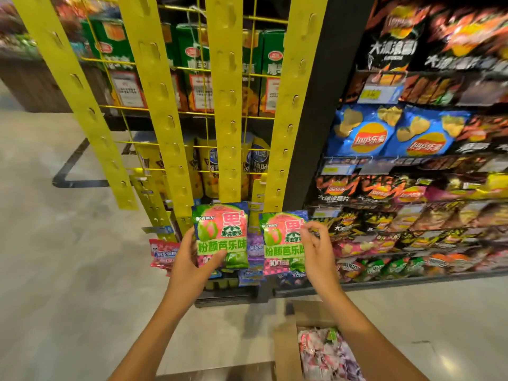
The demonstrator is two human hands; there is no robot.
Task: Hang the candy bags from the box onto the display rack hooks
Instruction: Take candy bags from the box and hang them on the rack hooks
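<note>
My left hand [192,257] grips a green and pink candy bag [221,232] by its lower left, thumb across the front, holding it up at the bottom end of a yellow hanging strip [226,105]. A second matching candy bag [283,240] is beside it on the right, under another yellow strip [291,105]; my right hand [319,251] touches its right edge with loosely bent fingers. An open cardboard box [286,350] on the floor at the lower right holds several more candy bags [327,353].
More yellow strips [156,78] with empty hooks hang over a yellow wire grid. Small pink and purple bags [162,253] hang low behind my hands. Shelves of crisp bags [398,138] fill the right. Grey floor lies to the left.
</note>
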